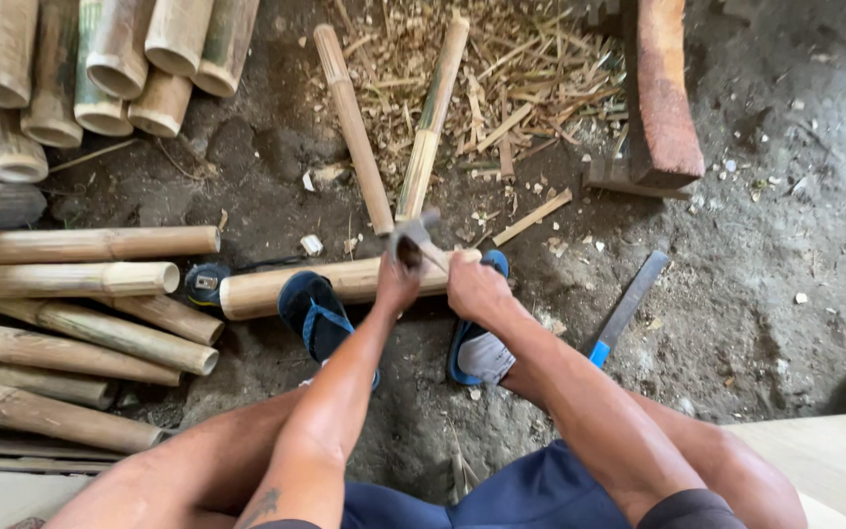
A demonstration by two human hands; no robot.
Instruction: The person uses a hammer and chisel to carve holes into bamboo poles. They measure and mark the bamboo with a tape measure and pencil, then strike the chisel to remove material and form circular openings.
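A pale bamboo pole (257, 291) lies crosswise on the dirt floor in front of me, with both my feet in blue sandals (315, 312) set on or against it. My left hand (397, 284) is closed on a blurred grey metal blade tool (413, 235) held just over the pole's right end. My right hand (475, 289) is curled over that same end of the pole, close beside the left hand. The pole's end itself is hidden under the hands.
Cut bamboo poles (70, 333) are stacked at left, and thicker tubes (100, 69) at top left. Two thin bamboo pieces (354, 127) lie on a heap of shavings (511, 78). A wooden block (663, 98), a flat blade with a blue handle (627, 309) and a tape measure (206, 282) sit nearby.
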